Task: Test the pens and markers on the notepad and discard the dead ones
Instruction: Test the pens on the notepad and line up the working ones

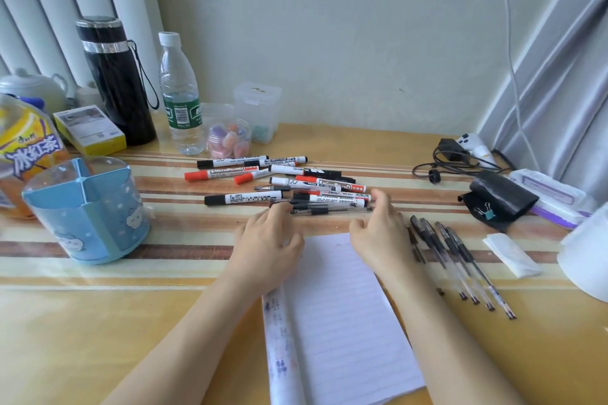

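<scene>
Partway through, by my read. Four gel pens [455,251] lie set apart right of centre, probably tested. Ink scribbles mark the notepad's [345,322] rolled-back left page, but the facing sheet looks blank.

The marker pile [227,173] at centre, above the notepad, looks untested, as do the clear pens [329,210] along its lower edge. No discard bin is in view. The blue pen holder [85,207] at left looks emptied.

- **Axis:** the clear pens lie left-right across the frame, but which end is the tip is too small to tell. The four set-aside pens run diagonally, tips toward lower right.
- **Left hand [266,240]:** fingers curled at the clear pens' left ends. Can't tell whether it's pinching or just touching.
- **Right hand [378,233]:** fingers spread apart at the right ends, holding nothing.
</scene>
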